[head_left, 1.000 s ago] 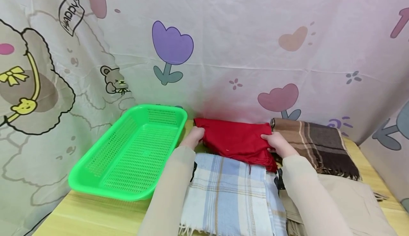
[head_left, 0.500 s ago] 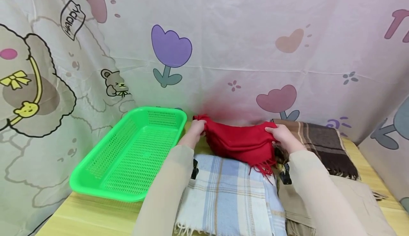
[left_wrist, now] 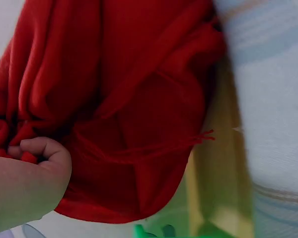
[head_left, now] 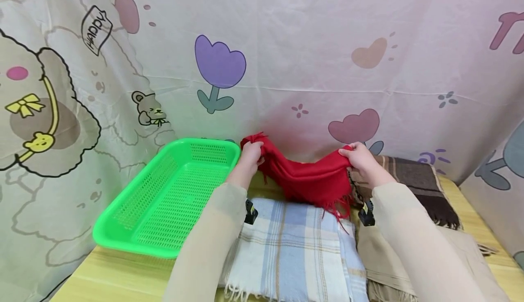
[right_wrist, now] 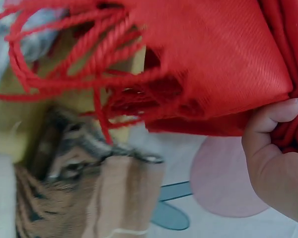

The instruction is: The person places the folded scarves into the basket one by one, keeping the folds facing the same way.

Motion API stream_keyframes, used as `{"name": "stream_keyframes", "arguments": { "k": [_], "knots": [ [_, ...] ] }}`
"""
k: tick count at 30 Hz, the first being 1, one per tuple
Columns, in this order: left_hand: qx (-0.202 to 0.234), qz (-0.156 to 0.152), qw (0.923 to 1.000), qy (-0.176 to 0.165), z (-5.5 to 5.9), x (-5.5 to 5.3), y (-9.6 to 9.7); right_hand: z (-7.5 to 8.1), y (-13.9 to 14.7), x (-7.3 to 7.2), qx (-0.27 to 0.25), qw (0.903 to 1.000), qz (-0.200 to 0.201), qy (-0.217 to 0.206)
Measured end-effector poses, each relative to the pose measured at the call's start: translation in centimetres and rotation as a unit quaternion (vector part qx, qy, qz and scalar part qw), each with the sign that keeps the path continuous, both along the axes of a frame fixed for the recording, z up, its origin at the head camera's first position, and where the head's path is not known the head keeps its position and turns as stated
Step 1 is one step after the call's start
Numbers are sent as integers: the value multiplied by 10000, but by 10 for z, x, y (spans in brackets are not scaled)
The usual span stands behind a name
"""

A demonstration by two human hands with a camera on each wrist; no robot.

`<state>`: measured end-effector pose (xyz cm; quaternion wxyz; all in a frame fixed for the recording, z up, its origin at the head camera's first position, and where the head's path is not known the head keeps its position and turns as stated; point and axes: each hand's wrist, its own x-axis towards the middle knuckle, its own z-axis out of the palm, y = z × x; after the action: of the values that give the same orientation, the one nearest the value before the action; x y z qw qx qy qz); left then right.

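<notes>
A folded red scarf (head_left: 307,174) with fringe sags between my two hands at the back of the table. My left hand (head_left: 251,154) grips its left end, where fringe pokes up above the fingers. The right hand (head_left: 360,158) pinches the other end between thumb and fingers. In the right wrist view the red fringe (right_wrist: 89,74) dangles loose, and the thumb presses on the gathered cloth. Bunched folds of the scarf (left_wrist: 129,99) fill the left wrist view, with the left fingers curled into them. Beneath its lower edge lies a blue and white plaid scarf (head_left: 294,252).
A green plastic basket (head_left: 172,202) with perforated walls stands to the left. At the right lie a brown plaid scarf (head_left: 417,183) and a beige folded cloth (head_left: 462,252). A printed curtain (head_left: 286,56) hangs right behind the wooden table (head_left: 118,274).
Both hands have lifted the red scarf's ends upward. Its middle, flatter before, now droops in folds, and fringe hangs down at the right.
</notes>
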<state>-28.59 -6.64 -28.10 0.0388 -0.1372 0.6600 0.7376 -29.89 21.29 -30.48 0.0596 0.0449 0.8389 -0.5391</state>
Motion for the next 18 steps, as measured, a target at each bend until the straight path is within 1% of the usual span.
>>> {"name": "stream_keyframes", "arguments": {
  "k": [1, 2, 3, 4, 5, 6, 7, 10, 11, 13, 14, 15, 16, 17, 18],
  "knots": [
    [55, 70, 9999, 74, -1, -3, 0, 4, -1, 0, -60, 10000, -45, 55],
    [103, 157, 9998, 101, 2, -2, 2, 7, -3, 0, -107, 9999, -93, 92],
    [191, 256, 9993, 186, 0, -5, 2, 10, -3, 0, -148, 9997, -131, 113],
    [242, 345, 9988, 233, 3, -3, 5, 12, -3, 0, -195, 9996, -166, 119],
    [320, 423, 9982, 294, 0, -5, 5, 14, -2, 0, -213, 9995, -187, 124],
    [375, 503, 9975, 331, 1, -2, 8, 16, 0, 1, -236, 9995, -186, 102],
    [429, 585, 9966, 402, -4, -4, 10, 16, 2, 1, -216, 9996, -166, 87],
    [446, 795, 9940, 598, -10, 9, 22, 14, 9, 2, -76, 9999, -37, 58],
    [377, 852, 9932, 692, -15, 14, 27, 11, 12, 2, -11, 10000, 16, 34],
    [84, 900, 9920, 883, -29, 25, 38, 2, 17, 3, 158, 9998, 147, -44],
    [-160, 857, 9917, 945, -37, 31, 43, -3, 20, 4, 295, 9992, 246, -97],
    [-494, 767, 9913, 950, -45, 38, 47, -9, 22, 5, 424, 9983, 376, -168],
    [-901, 612, 9898, 920, -54, 45, 50, -16, 25, 6, 627, 9964, 521, -241],
    [-1368, 361, 9862, 864, -63, 52, 53, -22, 27, 7, 839, 9937, 655, -340],
    [-1846, 41, 9799, 756, -70, 59, 54, -28, 29, 9, 1130, 9894, 822, -385]
  ]
}}
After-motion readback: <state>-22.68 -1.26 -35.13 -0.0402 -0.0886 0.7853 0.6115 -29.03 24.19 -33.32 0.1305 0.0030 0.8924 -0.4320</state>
